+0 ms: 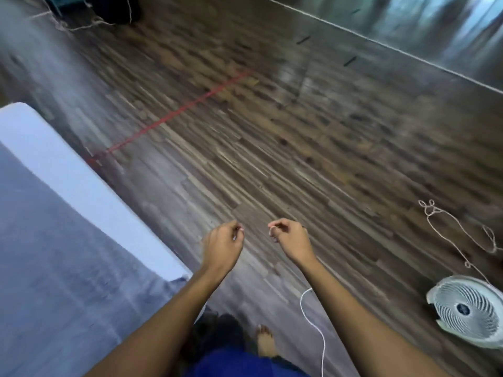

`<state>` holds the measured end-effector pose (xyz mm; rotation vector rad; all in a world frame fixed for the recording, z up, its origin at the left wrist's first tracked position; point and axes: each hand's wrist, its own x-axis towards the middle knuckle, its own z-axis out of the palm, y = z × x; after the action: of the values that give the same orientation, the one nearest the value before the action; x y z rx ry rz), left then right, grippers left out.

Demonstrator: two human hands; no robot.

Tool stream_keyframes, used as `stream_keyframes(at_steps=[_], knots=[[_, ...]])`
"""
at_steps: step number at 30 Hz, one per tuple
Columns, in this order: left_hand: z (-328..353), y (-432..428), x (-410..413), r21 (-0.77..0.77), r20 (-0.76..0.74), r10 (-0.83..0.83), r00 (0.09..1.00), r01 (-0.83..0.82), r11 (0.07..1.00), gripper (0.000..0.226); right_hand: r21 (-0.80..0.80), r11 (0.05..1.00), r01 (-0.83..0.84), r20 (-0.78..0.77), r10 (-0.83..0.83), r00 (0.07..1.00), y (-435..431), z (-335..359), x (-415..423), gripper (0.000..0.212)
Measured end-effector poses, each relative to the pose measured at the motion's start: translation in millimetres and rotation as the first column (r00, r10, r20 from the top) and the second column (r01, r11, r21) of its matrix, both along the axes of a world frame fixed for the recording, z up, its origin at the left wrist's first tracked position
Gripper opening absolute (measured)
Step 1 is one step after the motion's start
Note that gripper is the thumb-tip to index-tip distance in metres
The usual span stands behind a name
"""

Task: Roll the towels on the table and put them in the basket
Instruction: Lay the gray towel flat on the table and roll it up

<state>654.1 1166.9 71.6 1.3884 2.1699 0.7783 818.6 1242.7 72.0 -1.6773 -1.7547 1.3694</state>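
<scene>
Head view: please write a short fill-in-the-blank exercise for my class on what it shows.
The fan standing on the wooden floor is ____ in colour.
The tape line stuck across the floor is ____.
The blue-covered table lies on the person's ____ side.
Missing words: white; red; left.

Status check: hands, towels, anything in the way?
Left hand, right hand empty, fingers loosely curled, over floor. Grey cloth lies on table; no basket in view. Fan, white cable on floor.
</scene>
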Motion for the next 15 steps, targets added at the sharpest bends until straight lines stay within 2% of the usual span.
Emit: stream_keyframes(at_steps=[4,8,12,15], knots=[[1.4,30.1,-18.4,0.009,0.036,0.093,0.995,-0.093,0.996,0.018,-0.019,0.992,-0.122,-0.001,0.122,0.993,38.8,1.9,-28.6,0.023],[-4.0,35.2,-60.6,0.04,0.053,0.306,0.951,-0.308,0.95,0.016,-0.046,0.929,-0.367,0.034,0.368,0.929,68.7,1.3,-90.2,0.016],[-25.4,29.2,-111.4,0.038,0.031,0.564,0.825,-0.565,0.825,0.014,-0.065,0.803,-0.593,0.046,0.596,0.802,86.8,-7.5,-168.5,0.016],[-40.6,11.4,-136.4,-0.019,0.026,0.739,0.673,-0.739,0.673,0.018,-0.128,0.668,-0.733,0.062,0.743,0.666,88.3,-16.1,-222.7,0.017]])
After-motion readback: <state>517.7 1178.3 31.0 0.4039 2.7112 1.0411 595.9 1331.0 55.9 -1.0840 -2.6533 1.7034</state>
